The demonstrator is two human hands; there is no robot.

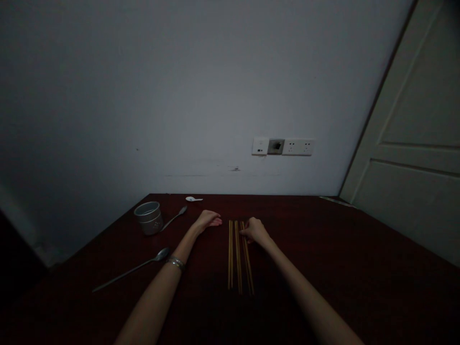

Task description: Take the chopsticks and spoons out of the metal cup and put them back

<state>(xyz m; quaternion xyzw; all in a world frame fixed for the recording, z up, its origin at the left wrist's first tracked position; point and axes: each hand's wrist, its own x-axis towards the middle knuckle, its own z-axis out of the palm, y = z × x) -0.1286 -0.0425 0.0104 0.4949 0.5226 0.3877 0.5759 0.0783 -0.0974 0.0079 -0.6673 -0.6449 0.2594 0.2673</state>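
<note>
Three pairs of wooden chopsticks lie lengthwise on the dark red table, a left pair (230,254), a middle pair (238,256) and a right pair (247,261) that slants a little. My right hand (255,231) has its thumb and fingers closed on the upper end of the right pair. To the left of the chopsticks, my left hand (209,219) rests near the table with its fingers loosely extended and nothing in it. A bracelet (176,262) circles my left wrist.
On the left of the table (309,268) stand a metal cup (149,219) and a metal spoon (174,218) beside it. A longer spoon (134,270) lies nearer, left of my forearm. A white spoon (193,199) is by the wall, which has sockets (297,147).
</note>
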